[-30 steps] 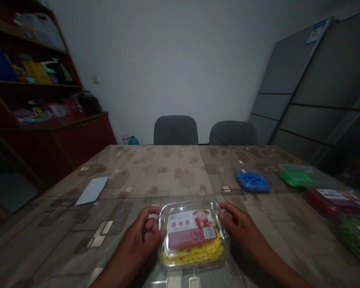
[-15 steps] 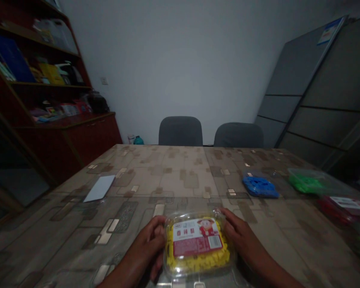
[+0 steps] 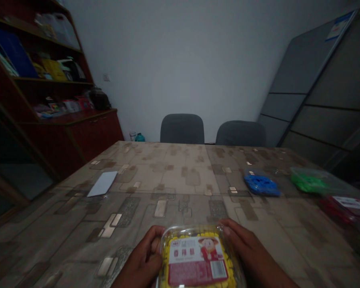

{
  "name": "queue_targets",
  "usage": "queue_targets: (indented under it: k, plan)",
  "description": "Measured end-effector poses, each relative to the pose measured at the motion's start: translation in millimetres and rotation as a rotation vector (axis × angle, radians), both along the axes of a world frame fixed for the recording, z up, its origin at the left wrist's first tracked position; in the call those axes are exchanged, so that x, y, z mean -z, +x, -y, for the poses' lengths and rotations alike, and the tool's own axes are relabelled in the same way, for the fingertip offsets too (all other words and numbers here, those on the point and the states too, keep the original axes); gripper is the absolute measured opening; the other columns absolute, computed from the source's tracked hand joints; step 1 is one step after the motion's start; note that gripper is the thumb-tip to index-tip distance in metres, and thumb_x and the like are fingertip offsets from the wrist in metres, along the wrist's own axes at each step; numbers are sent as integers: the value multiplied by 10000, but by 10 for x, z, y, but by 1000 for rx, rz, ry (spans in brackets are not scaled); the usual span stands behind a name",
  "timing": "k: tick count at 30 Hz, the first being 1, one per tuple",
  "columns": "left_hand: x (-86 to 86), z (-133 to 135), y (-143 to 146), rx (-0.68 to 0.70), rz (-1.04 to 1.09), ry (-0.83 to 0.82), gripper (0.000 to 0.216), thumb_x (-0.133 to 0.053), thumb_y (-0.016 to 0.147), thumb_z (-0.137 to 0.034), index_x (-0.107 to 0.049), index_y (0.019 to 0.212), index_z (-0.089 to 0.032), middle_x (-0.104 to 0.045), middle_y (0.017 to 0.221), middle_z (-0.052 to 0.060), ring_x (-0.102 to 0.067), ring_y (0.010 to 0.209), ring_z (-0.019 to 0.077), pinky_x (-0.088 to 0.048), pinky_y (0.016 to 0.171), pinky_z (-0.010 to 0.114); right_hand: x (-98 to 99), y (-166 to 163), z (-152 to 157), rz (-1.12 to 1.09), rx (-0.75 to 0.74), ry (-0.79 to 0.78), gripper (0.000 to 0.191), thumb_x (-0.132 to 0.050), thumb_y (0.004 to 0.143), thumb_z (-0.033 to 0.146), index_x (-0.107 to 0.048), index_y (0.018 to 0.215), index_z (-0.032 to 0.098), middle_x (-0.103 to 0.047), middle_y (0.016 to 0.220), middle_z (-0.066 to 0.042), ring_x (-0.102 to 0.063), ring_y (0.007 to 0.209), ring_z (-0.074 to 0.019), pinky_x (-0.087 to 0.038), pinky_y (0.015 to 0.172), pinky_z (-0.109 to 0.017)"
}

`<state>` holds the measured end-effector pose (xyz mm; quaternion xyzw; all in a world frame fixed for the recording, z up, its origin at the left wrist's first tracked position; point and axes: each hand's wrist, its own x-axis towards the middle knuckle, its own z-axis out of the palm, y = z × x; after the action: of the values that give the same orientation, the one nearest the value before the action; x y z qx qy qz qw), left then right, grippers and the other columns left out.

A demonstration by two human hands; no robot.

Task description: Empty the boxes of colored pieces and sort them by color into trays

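Observation:
A clear plastic box of yellow pieces, with a red and white label on its lid, lies on the patterned table at the bottom edge of the view. My left hand grips the box's left side with curled fingers. My right hand holds its right side, fingers wrapped over the far corner. The box's lower part runs out of the frame.
A box of blue pieces, one of green pieces and a red labelled box sit along the table's right side. A white card lies at the left. Two grey chairs stand behind; a red shelf unit fills the left wall.
The box and both hands have slid toward me, down to the frame's lower edge. Both hands keep their hold on its sides.

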<state>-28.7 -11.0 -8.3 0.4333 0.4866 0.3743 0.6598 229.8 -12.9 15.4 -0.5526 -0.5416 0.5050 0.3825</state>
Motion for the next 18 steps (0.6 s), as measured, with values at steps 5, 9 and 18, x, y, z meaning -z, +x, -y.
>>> queue_targets:
  k: [5,9,18]
  plan:
    - [-30,16,-8,-1,-67,1,379,-734,802,-482,-549,1014,-228,-621,659,-51,-333,345,33,-238,332,120,119,-53,-65,92,66,7,453,-476,936,618,-485,710,226,-510,705,18,-487,689,-171,-408,621,-278]
    - [-33,1,-12,0,-87,-16,463,-660,844,-634,-545,1055,-238,-606,599,-47,-336,350,49,-231,334,115,197,-62,-54,66,83,-11,461,-471,931,634,-462,714,228,-454,698,32,-430,662,-153,-375,577,-261]
    - [9,-36,103,-109,-8,16,541,-671,781,-752,-543,866,-232,-662,632,-31,-430,353,62,-245,330,130,206,-85,-64,-90,70,-68,508,-516,893,695,-546,776,202,-534,721,10,-489,667,-160,-409,598,-273]
